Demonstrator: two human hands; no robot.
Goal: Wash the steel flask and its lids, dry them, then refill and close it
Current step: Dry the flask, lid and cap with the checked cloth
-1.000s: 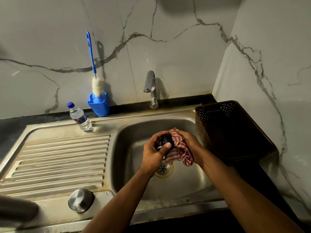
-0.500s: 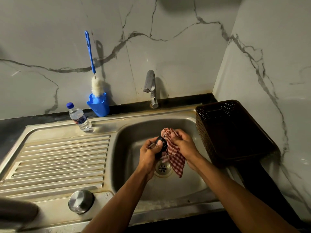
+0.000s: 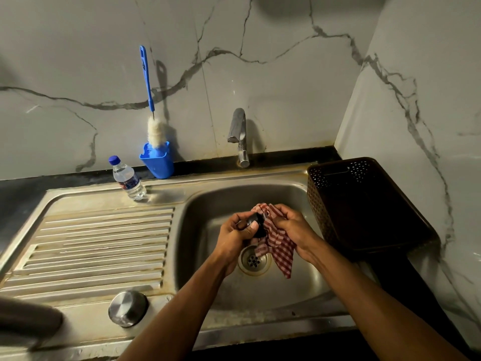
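Entry, drying stage, head view. Since a second ago the red checked cloth (image 3: 276,243) has come unbunched: it was wadded over the small black lid (image 3: 256,225) between both palms, and now a long tail of it hangs down over the drain (image 3: 253,260), with the lid more exposed on its left side. I read this as a re-grip, turning the lid to wipe another face; drying of this piece looks close to done, though I cannot confirm it is dry. My left hand (image 3: 235,237) has its fingers curled round the lid, thumb laid across its near edge. My right hand (image 3: 291,226) clenches the upper part of the cloth and presses it against the lid's right side. Both are held above the basin of the sink (image 3: 208,204), clear of the bottom. The lid itself: dark, rounded, glossy, small enough to be mostly hidden by fingers; threads or seal not discernible. The steel cap (image 3: 128,308) sits dome-up on the near rim of the drainboard, apart from the hands. A blurred steel cylinder at the lower left edge is probably the flask body (image 3: 26,321); too blurred to be sure. The tap (image 3: 239,136) shows no running water. A water bottle (image 3: 127,178) stands behind the drainboard, plausibly for the refill. Refill and closing not yet begun.
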